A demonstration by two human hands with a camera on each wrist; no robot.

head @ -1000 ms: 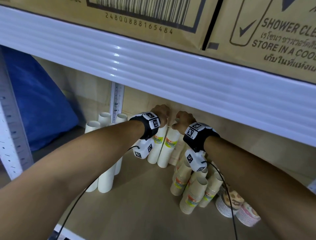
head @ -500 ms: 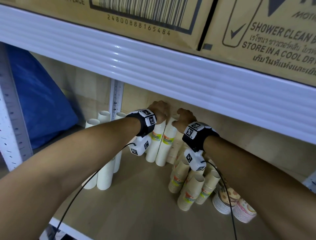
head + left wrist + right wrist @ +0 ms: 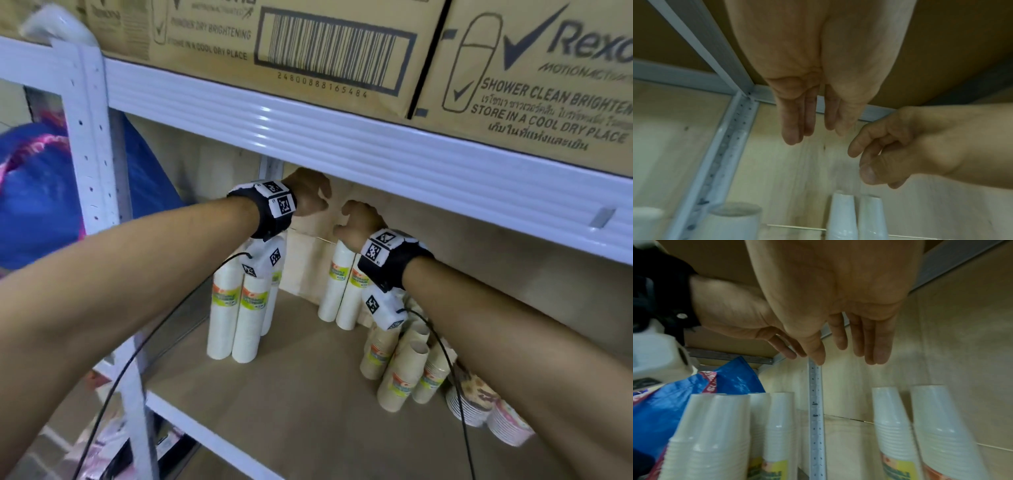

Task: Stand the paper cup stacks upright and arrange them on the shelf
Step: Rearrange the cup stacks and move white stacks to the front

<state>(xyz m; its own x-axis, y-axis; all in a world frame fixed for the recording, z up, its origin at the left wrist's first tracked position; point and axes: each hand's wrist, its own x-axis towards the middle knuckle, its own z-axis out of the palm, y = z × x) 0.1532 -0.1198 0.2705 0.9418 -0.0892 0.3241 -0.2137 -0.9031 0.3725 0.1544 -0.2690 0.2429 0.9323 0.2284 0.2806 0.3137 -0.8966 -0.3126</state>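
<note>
Two white paper cup stacks (image 3: 337, 284) with green-and-orange labels stand upright side by side against the shelf's back wall; the right wrist view shows them (image 3: 910, 426) below the fingers. My left hand (image 3: 310, 197) and right hand (image 3: 358, 219) hover just above their tops, fingers relaxed, holding nothing. In the left wrist view my left fingers (image 3: 791, 129) hang straight, and the right hand (image 3: 879, 155) is loosely curled beside them. Several more white stacks (image 3: 239, 308) stand upright at the left. Brown cup stacks (image 3: 404, 370) lean together at the right.
Stacked patterned bowls (image 3: 479, 404) lie at the far right of the wooden shelf board (image 3: 291, 394). The white upper shelf beam (image 3: 376, 150) with cardboard boxes (image 3: 342, 44) hangs low over my hands. A blue bag (image 3: 37, 192) sits beyond the left upright (image 3: 89, 137).
Both hands have let go of the tops of the two back stacks and lifted slightly off them. The stacks stay standing. The head view has pulled back and to the left.
</note>
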